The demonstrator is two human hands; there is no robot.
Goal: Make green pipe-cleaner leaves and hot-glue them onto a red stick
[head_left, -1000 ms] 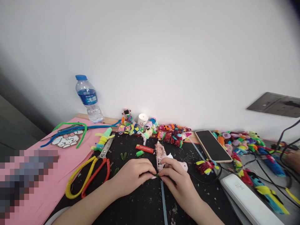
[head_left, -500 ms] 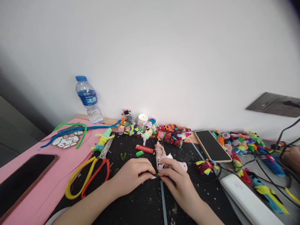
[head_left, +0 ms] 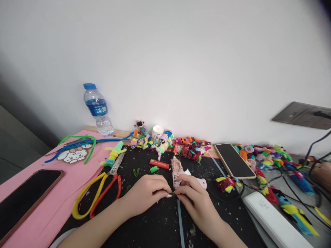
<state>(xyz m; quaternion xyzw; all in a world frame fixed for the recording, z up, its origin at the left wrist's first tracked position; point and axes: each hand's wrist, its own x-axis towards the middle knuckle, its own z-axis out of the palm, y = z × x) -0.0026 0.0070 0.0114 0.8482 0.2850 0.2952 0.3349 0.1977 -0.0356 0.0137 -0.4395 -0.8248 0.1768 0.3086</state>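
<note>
My left hand and my right hand meet fingertip to fingertip over the black mat. Both pinch one small dark green piece, probably pipe cleaner, between thumb and fingers. Just behind my right hand lies a pink and white glue gun. A thin pale blue stick runs from under the pinch toward me. Scissors with yellow and red handles lie to the left of my left hand.
A water bottle, a white candle and a row of pipe-cleaner figures stand along the wall. One phone lies at right, another phone on the pink sheet. A white power bank and cables are at right.
Both hands stay pinched on the green piece with almost no movement. The rest of the table looks the same.
</note>
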